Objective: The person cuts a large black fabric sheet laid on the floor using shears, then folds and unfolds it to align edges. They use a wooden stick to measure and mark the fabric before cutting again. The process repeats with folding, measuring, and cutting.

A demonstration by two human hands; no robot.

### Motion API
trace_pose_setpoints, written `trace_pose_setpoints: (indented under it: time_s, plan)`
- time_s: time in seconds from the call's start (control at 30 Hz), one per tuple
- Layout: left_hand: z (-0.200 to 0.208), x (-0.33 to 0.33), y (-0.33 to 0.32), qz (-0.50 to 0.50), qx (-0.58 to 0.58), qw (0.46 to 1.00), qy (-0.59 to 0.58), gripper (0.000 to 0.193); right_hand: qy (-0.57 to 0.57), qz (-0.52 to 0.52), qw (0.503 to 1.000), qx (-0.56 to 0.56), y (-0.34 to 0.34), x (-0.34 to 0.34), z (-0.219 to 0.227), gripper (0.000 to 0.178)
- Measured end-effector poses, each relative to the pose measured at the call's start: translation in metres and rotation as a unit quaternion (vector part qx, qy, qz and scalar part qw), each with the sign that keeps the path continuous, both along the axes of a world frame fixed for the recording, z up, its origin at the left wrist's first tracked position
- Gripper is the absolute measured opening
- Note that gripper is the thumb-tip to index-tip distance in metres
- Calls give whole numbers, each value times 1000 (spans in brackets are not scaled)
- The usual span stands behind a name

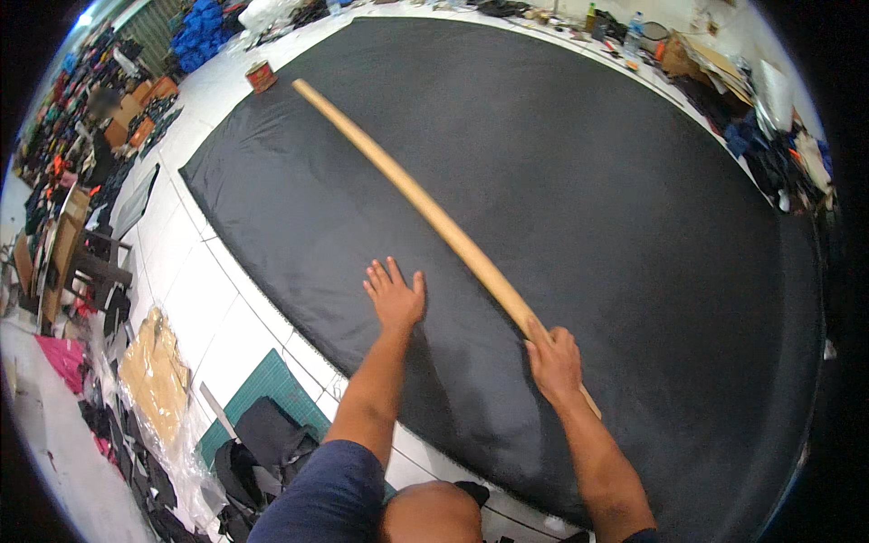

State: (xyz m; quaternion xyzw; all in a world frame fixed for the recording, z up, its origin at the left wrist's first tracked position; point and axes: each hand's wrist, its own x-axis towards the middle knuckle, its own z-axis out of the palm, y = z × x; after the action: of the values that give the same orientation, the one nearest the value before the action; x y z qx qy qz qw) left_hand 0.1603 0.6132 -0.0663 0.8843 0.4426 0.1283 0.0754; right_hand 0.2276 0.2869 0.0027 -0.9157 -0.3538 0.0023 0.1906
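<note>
Right hand (pixel 554 364) closed round long tan pole (pixel 444 228) near its close end; pole stretches over black sheet (pixel 634 199), long axis pointing forward-left from grip. Left hand (pixel 396 299) flat, fingers spread, left of pole, apart from it.

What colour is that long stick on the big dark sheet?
The long stick is light yellowish tan; it shows in the head view.
</note>
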Motion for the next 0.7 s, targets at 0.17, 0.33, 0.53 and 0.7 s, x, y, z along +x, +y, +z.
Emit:
trace_pose_setpoints:
  time_s: [0.17,0.33,0.53,0.7]
  plan:
    - [-3,4,-9,1,3,1000,-6,82,36,142,989,-28,157,16,-3,50]
    - [1,1,-5,-20,16,988,151,59,-7,225,974,-25,277,-4,-12,54]
    - [-11,-8,2,-56,6,986,160,62,86,268,958,-59,329,-9,16,49]
    - [22,1,2,10,-119,992,42,70,61,221,971,-67,295,53,11,48]
